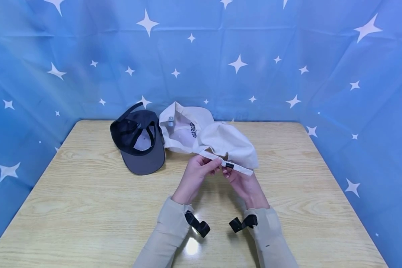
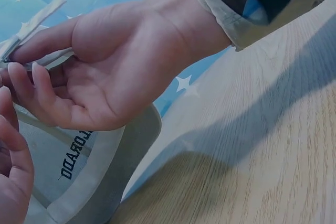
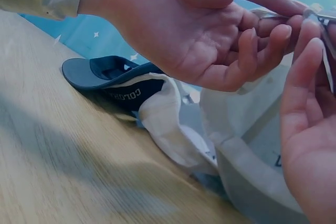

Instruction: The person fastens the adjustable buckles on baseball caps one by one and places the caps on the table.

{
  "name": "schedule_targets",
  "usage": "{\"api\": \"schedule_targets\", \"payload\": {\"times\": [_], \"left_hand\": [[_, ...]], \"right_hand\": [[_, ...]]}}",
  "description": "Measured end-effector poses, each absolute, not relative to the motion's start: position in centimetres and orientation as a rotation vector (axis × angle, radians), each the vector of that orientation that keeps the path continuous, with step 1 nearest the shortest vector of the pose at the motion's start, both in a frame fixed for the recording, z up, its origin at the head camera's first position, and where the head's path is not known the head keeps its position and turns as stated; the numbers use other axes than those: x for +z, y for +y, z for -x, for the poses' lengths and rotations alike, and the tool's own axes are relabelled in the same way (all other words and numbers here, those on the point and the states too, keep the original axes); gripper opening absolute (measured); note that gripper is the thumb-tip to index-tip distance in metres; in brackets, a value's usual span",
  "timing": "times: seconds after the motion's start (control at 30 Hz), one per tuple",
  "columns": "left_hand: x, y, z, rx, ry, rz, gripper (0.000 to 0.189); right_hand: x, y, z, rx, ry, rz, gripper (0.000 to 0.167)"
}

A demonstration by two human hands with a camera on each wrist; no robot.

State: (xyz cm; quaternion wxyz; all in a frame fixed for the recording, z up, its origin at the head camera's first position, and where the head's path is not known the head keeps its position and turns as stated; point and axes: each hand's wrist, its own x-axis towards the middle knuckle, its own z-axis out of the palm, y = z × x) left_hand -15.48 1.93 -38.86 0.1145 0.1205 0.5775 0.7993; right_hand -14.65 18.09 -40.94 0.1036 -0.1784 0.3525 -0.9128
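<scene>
Both of my hands are at the back strap (image 1: 241, 169) of a white baseball cap (image 1: 231, 143), whose opening faces me. My left hand (image 1: 199, 171) pinches the strap's left part between thumb and fingers. From the right, my right hand (image 1: 244, 186) grips it near a small black label (image 1: 229, 165). The fingertips of both hands nearly meet at a metal buckle (image 3: 325, 18) in the right wrist view. Inside this cap, dark mirrored lettering (image 2: 76, 156) shows in the left wrist view. Part of the strap is hidden behind my fingers.
Left of the held cap, a second white cap (image 1: 177, 132) lies open side up, overlapped by it in the head view. A black cap (image 1: 130, 134) with a grey brim (image 1: 145, 162) is farther left, its strap end sticking up. Starry blue cloth (image 1: 201, 56) hangs behind the wooden table (image 1: 97, 208).
</scene>
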Motion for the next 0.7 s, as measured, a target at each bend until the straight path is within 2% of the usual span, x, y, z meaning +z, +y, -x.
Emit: {"api": "schedule_targets", "payload": {"times": [0.23, 0.47, 0.7], "left_hand": [[-38.84, 1.86, 15.45, 2.339, 1.721, -0.384, 0.032], [-38.81, 2.03, 15.36, 2.321, 1.776, -0.399, 0.026], [-38.83, 2.02, 15.35, 2.299, 1.731, -0.408, 0.025]], "right_hand": [[-40.72, 18.06, 14.66, -2.708, 1.059, 0.472, 0.019], [-40.52, 17.94, 14.52, -2.731, 1.054, 0.379, 0.008], [-40.79, 17.87, 14.69, -2.730, 1.120, 0.448, 0.013]]}}
